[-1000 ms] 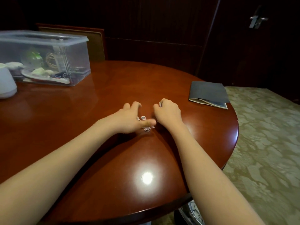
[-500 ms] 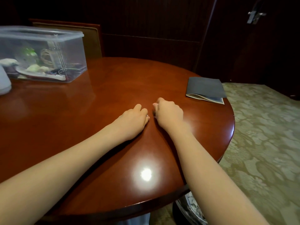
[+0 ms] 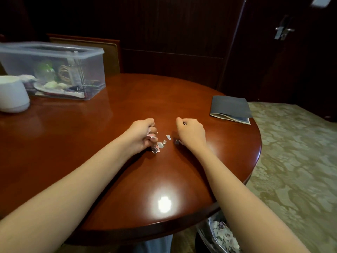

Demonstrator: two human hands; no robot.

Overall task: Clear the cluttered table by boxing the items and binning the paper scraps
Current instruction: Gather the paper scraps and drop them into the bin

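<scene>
Paper scraps (image 3: 160, 144) in a crosswise row

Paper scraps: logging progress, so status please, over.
Left hand pinching small torn paper scraps on the round red-brown wooden table; right hand curled, contents hidden. Few scraps loose between hands. Nothing blocking them.

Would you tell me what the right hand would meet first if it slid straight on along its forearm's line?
Nothing that I can see: from the right hand that line runs away and leftward over bare table, clear of the paper scraps and left hand, to the far rim. Depth is uncertain.
</scene>
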